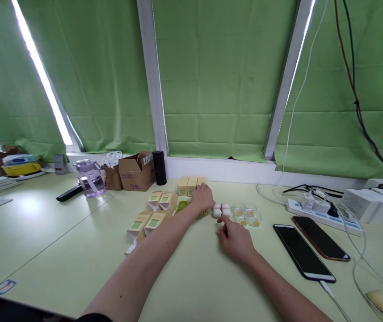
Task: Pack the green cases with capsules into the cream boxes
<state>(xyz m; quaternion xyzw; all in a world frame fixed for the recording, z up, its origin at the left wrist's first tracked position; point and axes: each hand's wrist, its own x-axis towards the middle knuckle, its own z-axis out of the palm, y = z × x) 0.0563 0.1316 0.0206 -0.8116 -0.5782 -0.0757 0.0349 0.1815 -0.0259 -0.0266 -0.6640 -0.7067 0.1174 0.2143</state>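
Left hand point(203, 197) reached over upright tan card boxes point(182, 186) on the pale-green surface point(191, 281); fingers hidden, grip impossible to tell. Right hand point(236, 239): index extended beside 4 pale-pink blocky pieces point(217, 213), other fingers loosely curled, seemingly empty; contact unclear. Like grouped with like, apparently for easy reach. Left forearm partly covered a bright-green object point(182, 205).

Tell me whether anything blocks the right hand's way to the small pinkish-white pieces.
Nothing visible does. The right hand has its index finger pointed at the small pinkish-white pieces; touching or not, I cannot tell. The clear cups sit beside them, off that line.
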